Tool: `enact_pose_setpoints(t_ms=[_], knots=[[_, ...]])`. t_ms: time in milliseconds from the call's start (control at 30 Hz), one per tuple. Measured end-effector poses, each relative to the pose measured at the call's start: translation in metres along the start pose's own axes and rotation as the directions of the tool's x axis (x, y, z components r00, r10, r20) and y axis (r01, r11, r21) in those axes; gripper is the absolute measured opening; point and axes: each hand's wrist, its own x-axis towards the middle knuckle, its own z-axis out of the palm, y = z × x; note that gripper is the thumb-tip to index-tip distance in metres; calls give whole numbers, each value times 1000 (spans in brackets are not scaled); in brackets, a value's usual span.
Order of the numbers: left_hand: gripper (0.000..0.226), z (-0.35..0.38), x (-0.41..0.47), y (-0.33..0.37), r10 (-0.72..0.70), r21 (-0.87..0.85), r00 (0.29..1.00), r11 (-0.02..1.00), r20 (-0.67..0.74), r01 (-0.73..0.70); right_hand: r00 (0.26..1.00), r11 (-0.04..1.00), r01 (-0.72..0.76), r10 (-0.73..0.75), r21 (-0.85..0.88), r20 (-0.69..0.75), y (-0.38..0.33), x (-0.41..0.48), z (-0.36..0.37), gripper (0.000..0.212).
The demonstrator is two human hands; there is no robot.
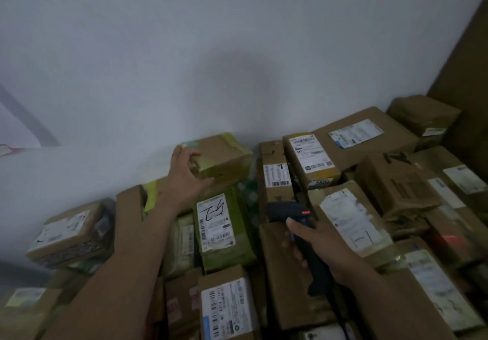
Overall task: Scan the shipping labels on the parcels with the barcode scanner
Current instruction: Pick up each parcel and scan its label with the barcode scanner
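Scanner [286, 211]: black handheld unit on the right in front of the person, above brown boxes. A red light shows on top of its head, which faces away toward the pile.
Right hand [317, 247]: fingers wrapped round the scanner's handle, thumb lying along its upper side.
Left hand [188, 170]: reached to the back of the pile, fingers and thumb curled over the near left corner of a small box.
Small box [227, 155]: brown card bound in yellowish tape, on top of other parcels and close against the wall [184, 49]. Its long side runs left to right along the wall. No shipping label shows on the faces turned this way.
Relation that matters: the small box lies up and to the left of the scanner, well apart from it and farther from the person. Only the left hand is on it, so its label side must come round to face the scanner's head.
Green parcel [237, 250]: just below the small box, between the two hands. Its white label [215, 223] faces up, and it is nearer the scanner than the small box is.
Other parcels: brown boxes packed close across the right and front, many with labels facing up.
Step, as judged: turning or lifting the small box to find its label; a scan of it looks not yet possible.
Risk: the light is dim, and a stray beam could read the green parcel's label instead.
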Motion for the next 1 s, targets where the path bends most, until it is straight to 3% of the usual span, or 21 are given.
enact_pose_setpoints(t_ms=[167, 500, 633, 733, 800, 900, 1000], knots=[[74, 13, 14, -8, 75, -2, 997, 997, 24, -75, 997, 999, 36, -38, 28, 63, 2, 1, -1, 51], [67, 20, -3, 2, -183, 8, 978, 983, 102, 183, 995, 997, 45, -50, 56, 90, -2, -1, -1, 50], [68, 20, 0, 18, -269, -2, 947, 962, 175, 274, 995, 998, 50, -53, 44, 86, -2, -2, -1, 59], [84, 16, 3, 25, -316, 17, 931, 948, 182, 318, 995, 998, 51, -55, 49, 86, -2, -2, -1, 59], [104, 10, 4, 28, -269, 48, 943, 963, 196, 264, 994, 997, 52, -56, 53, 91, -2, -2, -1, 57], [131, 1, -3, 32, -85, 177, 971, 983, 224, 45, 994, 997, 51, -55, 50, 90, -1, -1, -2, 60], [132, -5, -11, 33, 28, 220, 974, 972, 223, -79, 994, 997, 57, -60, 44, 88, 0, 0, -2, 62]])
